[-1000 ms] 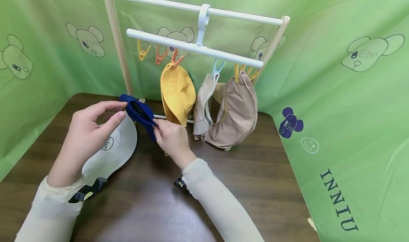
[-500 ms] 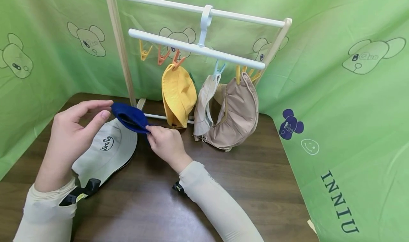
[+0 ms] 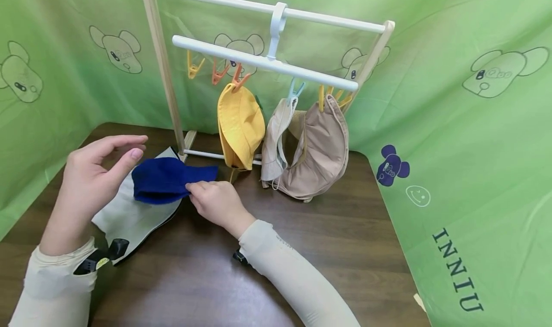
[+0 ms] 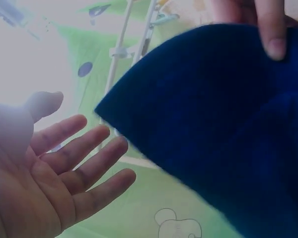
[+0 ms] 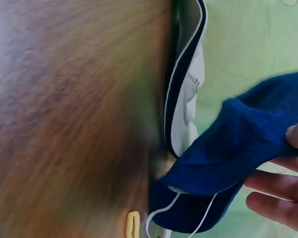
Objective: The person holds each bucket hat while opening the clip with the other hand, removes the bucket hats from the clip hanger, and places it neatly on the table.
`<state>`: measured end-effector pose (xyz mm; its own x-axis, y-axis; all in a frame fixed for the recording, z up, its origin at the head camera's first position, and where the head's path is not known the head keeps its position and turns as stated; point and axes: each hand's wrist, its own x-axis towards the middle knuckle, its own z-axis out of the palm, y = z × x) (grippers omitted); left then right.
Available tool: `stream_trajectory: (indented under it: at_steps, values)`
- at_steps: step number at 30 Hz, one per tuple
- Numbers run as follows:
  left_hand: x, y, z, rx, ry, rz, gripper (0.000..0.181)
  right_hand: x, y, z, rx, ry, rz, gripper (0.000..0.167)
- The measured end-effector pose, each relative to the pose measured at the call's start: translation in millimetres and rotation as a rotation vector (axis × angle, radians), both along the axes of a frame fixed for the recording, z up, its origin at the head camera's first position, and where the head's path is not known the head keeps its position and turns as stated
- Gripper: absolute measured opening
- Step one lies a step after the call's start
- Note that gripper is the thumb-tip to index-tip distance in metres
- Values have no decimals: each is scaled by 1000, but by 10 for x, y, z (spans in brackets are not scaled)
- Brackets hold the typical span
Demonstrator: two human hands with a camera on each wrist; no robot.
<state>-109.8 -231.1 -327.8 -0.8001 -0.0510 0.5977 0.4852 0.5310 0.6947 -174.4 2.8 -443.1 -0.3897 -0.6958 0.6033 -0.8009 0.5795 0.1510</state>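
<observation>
A blue bucket hat hangs over the left side of the table, its dark opening turned toward me. My right hand pinches its edge between thumb and fingers; a white cord shows on the hat in the right wrist view. My left hand is just left of the hat, fingers spread and holding nothing; the left wrist view shows a gap between fingertips and cloth. Beneath the blue hat lies a white hat with a dark underside, partly covered by it.
Behind stands a rack with a white clip hanger. A yellow hat, a light grey hat and a beige hat hang from clips. Yellow and orange clips on the left hold nothing. Green cloth surrounds the table.
The right hand has brought the blue hat left and down from beside the rack to above the white hat, turning it. The left hand has moved left, away from the hat's edge.
</observation>
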Motion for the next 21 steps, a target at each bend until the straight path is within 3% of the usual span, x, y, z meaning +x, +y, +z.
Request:
stream_trajectory:
  at_steps: [7, 12, 21]
  values:
    - [66, -27, 62, 26, 51, -118, 30, -14, 31, -48, 97, -20, 9, 20]
    - [55, -21, 70, 8, 58, -138, 31, -52, 61, -53, 159, -50, 20, 14]
    - [3, 19, 5, -8, 12, -178, 34, -61, 129, -68, 275, -131, 22, 11]
